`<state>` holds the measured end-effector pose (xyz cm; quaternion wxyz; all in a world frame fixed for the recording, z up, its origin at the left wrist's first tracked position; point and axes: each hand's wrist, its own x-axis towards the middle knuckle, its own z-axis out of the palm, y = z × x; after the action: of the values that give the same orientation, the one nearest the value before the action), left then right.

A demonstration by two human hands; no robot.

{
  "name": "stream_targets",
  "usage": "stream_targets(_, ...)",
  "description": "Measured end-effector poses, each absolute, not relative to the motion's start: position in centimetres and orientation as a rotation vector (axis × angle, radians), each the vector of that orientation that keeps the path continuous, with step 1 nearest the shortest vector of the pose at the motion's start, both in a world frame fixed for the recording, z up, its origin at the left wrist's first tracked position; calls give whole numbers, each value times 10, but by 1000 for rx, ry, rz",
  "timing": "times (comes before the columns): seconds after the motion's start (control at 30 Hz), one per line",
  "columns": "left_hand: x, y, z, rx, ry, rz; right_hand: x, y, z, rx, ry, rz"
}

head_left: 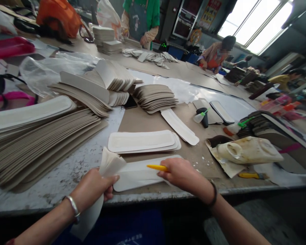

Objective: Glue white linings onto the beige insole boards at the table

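My left hand (95, 187) is closed on a bent off-white strip (111, 161); one end rises above the fingers and the other hangs past the table edge. Between thumb and fingers of my right hand (180, 172) is a yellow pointed tool (156, 167), its tip aimed left. I cannot make out its exact kind. Both hands are over a long white rounded panel (135, 175) lying at the table's front edge. Just behind it are a few similar panels (140, 141), one on another. A further pair of panels (180, 126) lies at an angle behind those.
Fanned stacks of panels (48, 143) fill the left side, with another stack (156, 97) at the middle back. To the right are a stained yellowish container (250, 151), a yellow-handled brush (252, 175) and a small green-tipped bottle (199, 117). Other people work across the table.
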<state>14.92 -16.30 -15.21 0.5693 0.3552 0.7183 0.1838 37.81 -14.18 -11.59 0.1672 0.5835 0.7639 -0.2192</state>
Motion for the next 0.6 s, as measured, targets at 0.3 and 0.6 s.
stream_targets(0.3, 148, -163, -161, 983, 1730, 260, 442, -158, -134, 2082, 1979, -538)
stream_targets(0.6, 138, -162, -177, 977, 1679, 183, 435, -143, -139, 2083, 1845, -531)
